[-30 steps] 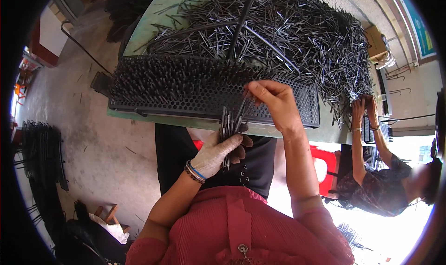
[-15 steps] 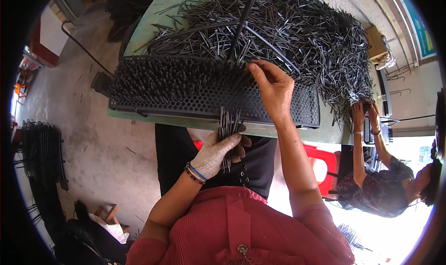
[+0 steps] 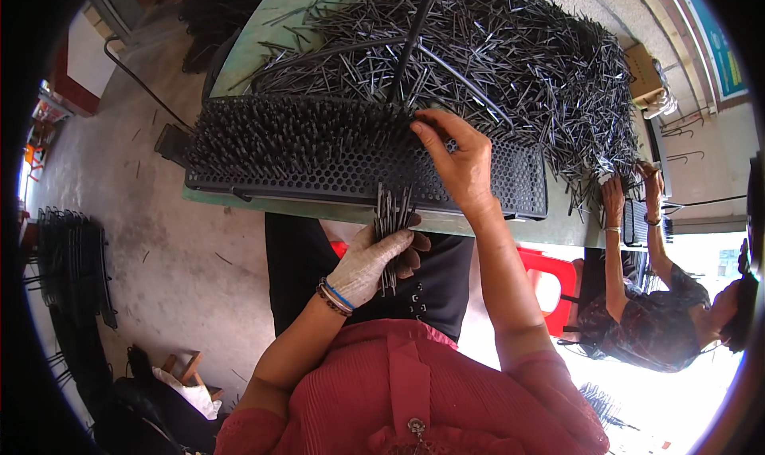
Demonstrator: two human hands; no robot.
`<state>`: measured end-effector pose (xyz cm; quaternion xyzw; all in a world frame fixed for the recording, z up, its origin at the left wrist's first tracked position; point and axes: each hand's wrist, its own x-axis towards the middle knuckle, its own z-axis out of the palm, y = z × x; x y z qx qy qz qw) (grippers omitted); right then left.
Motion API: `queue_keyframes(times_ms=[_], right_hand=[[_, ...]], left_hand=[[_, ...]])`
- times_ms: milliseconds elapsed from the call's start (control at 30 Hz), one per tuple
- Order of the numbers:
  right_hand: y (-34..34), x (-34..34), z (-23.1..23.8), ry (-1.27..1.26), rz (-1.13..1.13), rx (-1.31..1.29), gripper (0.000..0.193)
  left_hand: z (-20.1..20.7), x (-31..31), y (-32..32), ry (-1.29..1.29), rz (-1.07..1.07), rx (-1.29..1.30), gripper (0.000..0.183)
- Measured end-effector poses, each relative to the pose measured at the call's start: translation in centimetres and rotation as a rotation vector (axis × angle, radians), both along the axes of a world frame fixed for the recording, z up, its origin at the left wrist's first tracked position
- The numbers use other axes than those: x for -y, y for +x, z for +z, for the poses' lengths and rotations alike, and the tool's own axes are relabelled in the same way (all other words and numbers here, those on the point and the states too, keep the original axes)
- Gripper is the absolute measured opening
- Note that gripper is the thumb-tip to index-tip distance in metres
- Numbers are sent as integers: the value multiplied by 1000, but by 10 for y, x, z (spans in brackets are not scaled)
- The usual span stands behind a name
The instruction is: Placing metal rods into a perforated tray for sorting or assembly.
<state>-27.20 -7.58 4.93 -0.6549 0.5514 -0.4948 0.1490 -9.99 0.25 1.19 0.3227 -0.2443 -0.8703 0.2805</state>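
My left hand [image 3: 362,268], in a pale work glove, is closed round a bundle of thin black strips [image 3: 388,204] in front of the near edge of a black perforated panel [image 3: 514,180]. Many black strips [image 3: 291,136] stand upright in the panel's holes like bristles, over its left and middle part; bare holes show on the right. My bare right hand [image 3: 464,164] is over the panel, thumb and forefinger pinched together at the right end of the standing strips. Whatever those fingertips hold is too small to make out.
A large heap of loose black strips [image 3: 510,64] covers the green table [image 3: 267,33] behind the panel, with black rods [image 3: 414,37] crossing above it. At right a co-worker's hands [image 3: 613,196] reach toward the heap's edge. A red stool [image 3: 550,276] stands below the table.
My right hand has shifted slightly left along the standing strips, still pinched. The left hand and its bundle stay put. The co-worker's hands have moved a little apart.
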Motion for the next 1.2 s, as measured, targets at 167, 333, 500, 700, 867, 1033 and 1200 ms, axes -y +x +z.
queue_keyframes(times_ms=[167, 333, 500, 700, 867, 1033, 1200], right_hand=[[3, 2, 1, -56, 71, -76, 17], [1, -2, -4, 0, 34, 9, 16], [5, 0, -8, -82, 34, -143, 19], [5, 5, -11, -189, 70, -282, 21], [9, 8, -3, -207, 87, -404, 18], [10, 5, -10, -199, 68, -239, 14], [12, -2, -14, -129, -128, -87, 9]], left_hand=[[0, -1, 1, 6, 8, 21, 30], [0, 0, 0, 5, 6, 27, 29], [0, 0, 1, 13, 6, 32, 29], [-1, 0, 1, 11, 6, 4, 30], [-3, -2, 1, 10, -5, 27, 30], [-2, -2, 1, -4, -3, 20, 29], [-3, -1, 1, -3, -1, 27, 28]])
